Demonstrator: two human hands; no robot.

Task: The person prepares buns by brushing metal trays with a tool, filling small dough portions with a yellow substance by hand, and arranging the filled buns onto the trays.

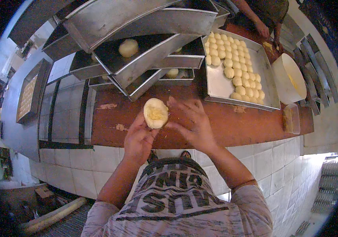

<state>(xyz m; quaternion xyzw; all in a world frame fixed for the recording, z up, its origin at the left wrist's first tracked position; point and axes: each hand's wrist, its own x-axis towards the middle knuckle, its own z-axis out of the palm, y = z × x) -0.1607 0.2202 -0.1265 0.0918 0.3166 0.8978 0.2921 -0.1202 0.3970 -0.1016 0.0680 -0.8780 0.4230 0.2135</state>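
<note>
A round piece of dough (pixel 155 113) is flattened into a cup, with a yellowish crumbly filling in its middle. My left hand (pixel 138 136) holds it from below and the left, above the near part of the brown table. Just right of the dough, my right hand (pixel 192 124) has its fingers spread and slightly blurred; nothing shows in it. To the right, a metal tray (pixel 271 98) carries rows of pale dough balls (pixel 238 65), with bare metal along its near left part.
Stacked metal trays (pixel 137 75) rise at the table's back left, one bearing a dough ball (pixel 128 48). A white tub (pixel 291 79) and a clear plastic container (pixel 291 119) stand at right. Another person's hand (pixel 262 29) works at the far right. A filled tray (pixel 29 93) lies far left.
</note>
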